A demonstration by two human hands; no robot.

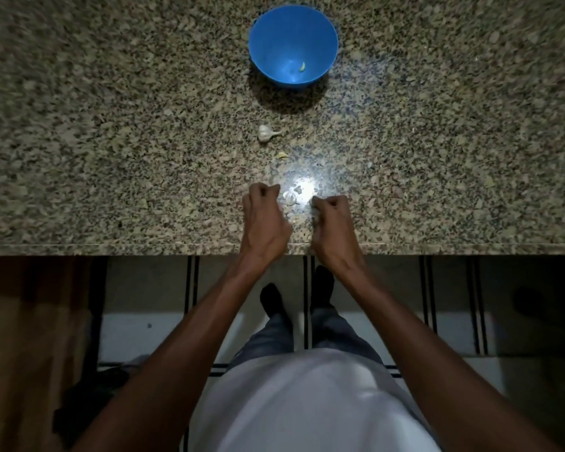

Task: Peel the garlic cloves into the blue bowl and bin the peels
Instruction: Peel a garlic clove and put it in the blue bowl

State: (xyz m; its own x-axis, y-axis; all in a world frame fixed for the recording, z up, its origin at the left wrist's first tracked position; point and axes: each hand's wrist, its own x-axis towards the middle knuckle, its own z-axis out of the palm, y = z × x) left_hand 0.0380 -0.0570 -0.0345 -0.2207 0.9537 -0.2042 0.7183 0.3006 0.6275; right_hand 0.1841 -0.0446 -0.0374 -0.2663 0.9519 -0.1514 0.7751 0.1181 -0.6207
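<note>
Seen from above, both hands rested near the front edge of a speckled granite counter. The left hand and right hand had curled fingers; whether they held anything was unclear. Pale garlic peels lay between them. Farther back sat a garlic bulb, then the blue bowl holding one peeled clove.

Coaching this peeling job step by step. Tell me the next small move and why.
Probably gather the loose peels lying between the left hand and right hand. Both hands are curled near that pile; what they hold cannot be told. The blue bowl already holds one peeled clove, and the garlic bulb lies untouched beyond, so clearing skins first seems sensible.
</note>
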